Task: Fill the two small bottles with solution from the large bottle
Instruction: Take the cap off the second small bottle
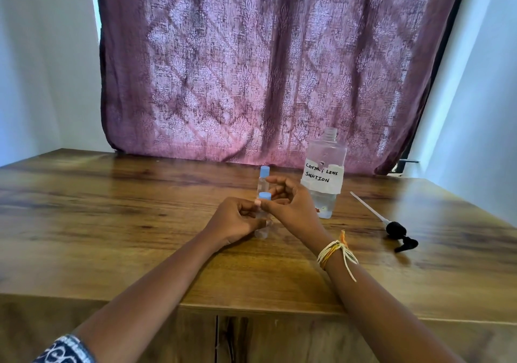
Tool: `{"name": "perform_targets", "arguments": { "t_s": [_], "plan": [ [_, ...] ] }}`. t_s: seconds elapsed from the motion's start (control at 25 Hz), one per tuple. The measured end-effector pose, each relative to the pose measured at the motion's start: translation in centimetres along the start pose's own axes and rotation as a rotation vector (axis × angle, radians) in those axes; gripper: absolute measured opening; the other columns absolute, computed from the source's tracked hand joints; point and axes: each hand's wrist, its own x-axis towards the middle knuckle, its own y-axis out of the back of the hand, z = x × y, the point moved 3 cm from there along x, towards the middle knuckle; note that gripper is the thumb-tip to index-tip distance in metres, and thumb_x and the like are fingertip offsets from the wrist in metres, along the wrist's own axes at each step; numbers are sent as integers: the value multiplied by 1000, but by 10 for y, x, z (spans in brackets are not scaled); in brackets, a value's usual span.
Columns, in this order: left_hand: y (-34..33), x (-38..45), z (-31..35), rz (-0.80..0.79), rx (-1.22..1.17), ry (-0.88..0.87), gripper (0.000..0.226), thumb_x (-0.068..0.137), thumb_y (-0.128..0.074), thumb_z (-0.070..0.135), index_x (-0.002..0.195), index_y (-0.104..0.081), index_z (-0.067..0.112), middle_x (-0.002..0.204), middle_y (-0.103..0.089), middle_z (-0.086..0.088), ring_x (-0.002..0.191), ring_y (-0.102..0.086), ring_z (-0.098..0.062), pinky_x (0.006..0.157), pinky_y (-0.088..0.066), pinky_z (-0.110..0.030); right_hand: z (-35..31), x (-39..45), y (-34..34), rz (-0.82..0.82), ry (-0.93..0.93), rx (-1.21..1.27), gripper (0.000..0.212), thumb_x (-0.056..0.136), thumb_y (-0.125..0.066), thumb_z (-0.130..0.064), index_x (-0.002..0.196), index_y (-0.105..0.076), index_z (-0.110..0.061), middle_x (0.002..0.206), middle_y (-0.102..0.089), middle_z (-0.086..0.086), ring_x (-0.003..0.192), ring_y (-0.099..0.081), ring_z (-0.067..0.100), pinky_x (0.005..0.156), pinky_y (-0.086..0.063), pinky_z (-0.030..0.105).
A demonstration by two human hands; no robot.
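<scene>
The near small bottle (262, 230) stands on the table (112, 223), its body gripped by the left hand (235, 220), while the right hand (291, 203) pinches its blue cap (264, 196). A second capped bottle (263, 181) stands just behind. The uncapped large bottle (324, 172) stands to the right, its pump (391, 228) lying further right.

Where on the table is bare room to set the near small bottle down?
Left of the left hand the table is bare to its edge; the front strip too. Crowded: the right side, with the large bottle, the far small bottle and the pump.
</scene>
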Motion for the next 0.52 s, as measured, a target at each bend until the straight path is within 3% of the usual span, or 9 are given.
{"name": "perform_targets", "arguments": {
  "t_s": [0.16,0.32,0.44,0.52],
  "plan": [
    [0,-1,1,-12,-11,22,21,73,-82,19,93,-79,16,85,-79,1,75,-71,-7,75,-56,-29,2,-2,4,-56,-28,95,53,81,-69,6,129,-54,-8,105,-73,16,98,-71,31,89,-58,39],
    [-1,-3,4,-34,-17,-30,16,75,-80,12,87,-79,23,75,-76,15,70,-68,5,65,-48,-12,2,-3,-3,-143,-4,74,69,77,-78,-3,136,-47,-17,113,-71,8,104,-69,15,83,-58,25],
    [1,-4,6,-33,-10,-37,22,76,-79,11,84,-77,31,73,-74,19,71,-67,9,65,-46,-11,5,0,-1,-50,45,-85,58,73,-83,-12,126,-58,-17,94,-67,5,92,-68,20,84,-58,33],
    [1,-3,6,-33,-4,-36,22,76,-79,13,87,-77,32,75,-75,18,72,-67,7,67,-48,-14,6,0,0,-42,68,-119,53,75,-79,-11,125,-61,-17,92,-69,4,91,-69,22,84,-59,37]
  ]
}}
